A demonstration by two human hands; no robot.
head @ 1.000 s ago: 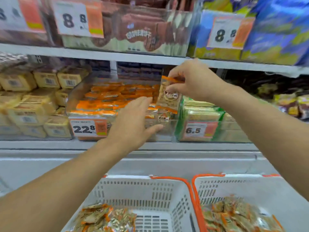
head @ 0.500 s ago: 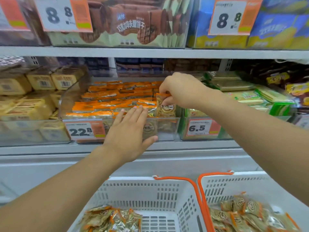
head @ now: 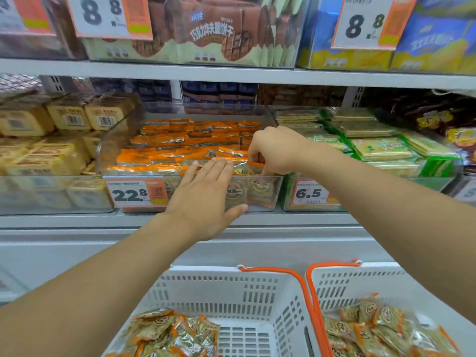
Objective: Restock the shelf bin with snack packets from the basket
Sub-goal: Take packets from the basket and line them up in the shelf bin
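Shop shelving fills my view, price tags reading 8.8 above, 22.8 and 6.5 below. My right hand pinches a snack packet down into the clear shelf bin, right front corner. My left hand lies flat, fingers straight, against the bin's front. Two white baskets below me hold more gold-and-orange packets.

upper shelf: brown biscuit packs, blue boxes | left: yellow packs | right: green wafer packs | price tag 6.5
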